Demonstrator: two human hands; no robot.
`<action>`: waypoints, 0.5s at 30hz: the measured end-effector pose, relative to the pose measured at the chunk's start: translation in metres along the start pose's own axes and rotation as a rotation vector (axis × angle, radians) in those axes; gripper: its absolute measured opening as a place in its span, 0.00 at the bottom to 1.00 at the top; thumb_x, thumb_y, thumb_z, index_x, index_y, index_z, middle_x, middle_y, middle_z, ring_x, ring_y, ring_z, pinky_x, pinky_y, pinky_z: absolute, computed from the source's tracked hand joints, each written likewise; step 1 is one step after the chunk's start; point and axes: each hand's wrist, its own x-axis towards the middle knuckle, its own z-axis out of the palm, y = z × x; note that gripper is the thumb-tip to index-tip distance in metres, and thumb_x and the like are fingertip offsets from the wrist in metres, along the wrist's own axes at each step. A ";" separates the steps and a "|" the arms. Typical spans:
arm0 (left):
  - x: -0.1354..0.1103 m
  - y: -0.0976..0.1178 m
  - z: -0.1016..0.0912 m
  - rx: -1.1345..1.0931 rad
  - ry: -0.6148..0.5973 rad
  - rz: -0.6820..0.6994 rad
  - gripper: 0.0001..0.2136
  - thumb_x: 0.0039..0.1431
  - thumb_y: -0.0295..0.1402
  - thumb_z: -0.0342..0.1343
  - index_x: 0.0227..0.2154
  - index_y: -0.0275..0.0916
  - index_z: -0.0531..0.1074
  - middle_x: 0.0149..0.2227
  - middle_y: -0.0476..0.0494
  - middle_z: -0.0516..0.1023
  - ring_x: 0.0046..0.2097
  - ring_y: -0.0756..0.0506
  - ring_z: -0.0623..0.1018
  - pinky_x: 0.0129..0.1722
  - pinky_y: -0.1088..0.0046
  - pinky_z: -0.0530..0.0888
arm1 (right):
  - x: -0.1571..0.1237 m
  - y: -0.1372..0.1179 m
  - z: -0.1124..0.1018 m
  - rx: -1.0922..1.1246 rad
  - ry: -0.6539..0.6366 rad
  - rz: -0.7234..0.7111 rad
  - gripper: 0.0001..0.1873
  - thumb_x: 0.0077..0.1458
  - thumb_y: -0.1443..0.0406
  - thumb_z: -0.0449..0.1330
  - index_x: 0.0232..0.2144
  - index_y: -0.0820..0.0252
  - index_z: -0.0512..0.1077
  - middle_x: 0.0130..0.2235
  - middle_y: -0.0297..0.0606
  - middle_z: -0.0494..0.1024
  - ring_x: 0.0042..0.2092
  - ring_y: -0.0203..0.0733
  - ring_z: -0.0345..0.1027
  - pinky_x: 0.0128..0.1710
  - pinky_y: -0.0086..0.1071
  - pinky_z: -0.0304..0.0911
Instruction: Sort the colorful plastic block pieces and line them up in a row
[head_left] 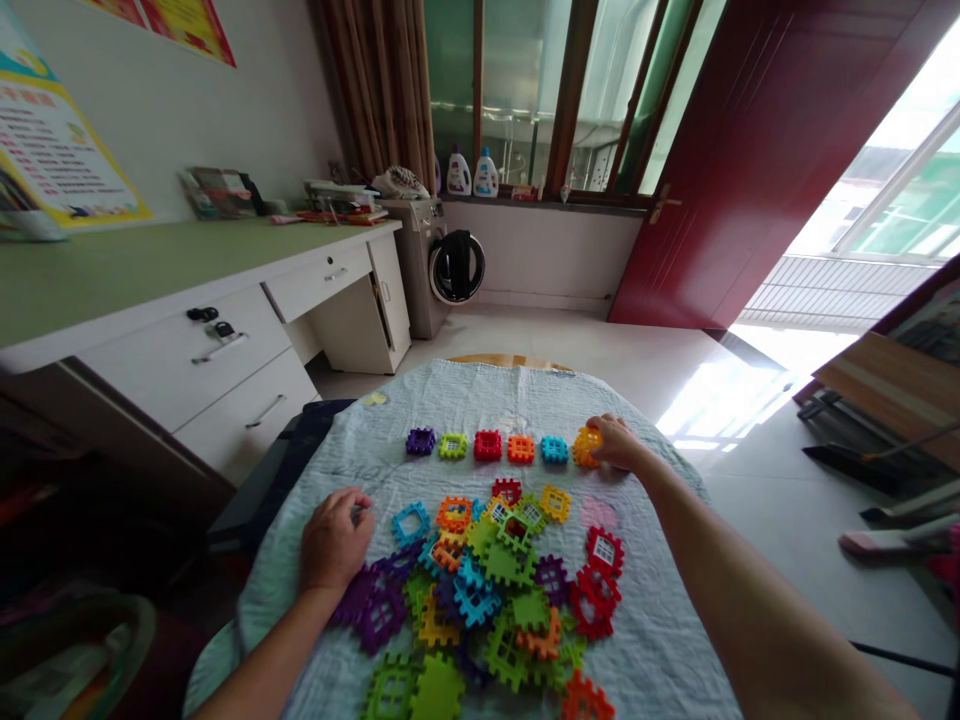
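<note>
My right hand has its fingers on a yellow square interlocking tile at the right end of a row. Leftward along that row come a blue tile, an orange tile, a red tile, a lime green tile and a purple tile. My left hand rests with curled fingers on the cloth, left of a loose pile of tiles. A light blue tile frame lies nearest its fingertips. Whether anything is inside those fingers is hidden.
A pale blue cloth covers the round table. Behind it stand a desk with drawers, a washing machine with its door ajar, and a red door. A basket is at the lower left.
</note>
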 end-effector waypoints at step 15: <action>0.000 0.002 -0.001 -0.006 0.003 -0.017 0.07 0.52 0.32 0.48 0.28 0.41 0.71 0.42 0.37 0.79 0.47 0.37 0.77 0.51 0.59 0.72 | 0.005 0.010 0.015 0.025 -0.033 -0.014 0.28 0.35 0.65 0.67 0.44 0.50 0.76 0.44 0.41 0.73 0.46 0.51 0.66 0.46 0.42 0.60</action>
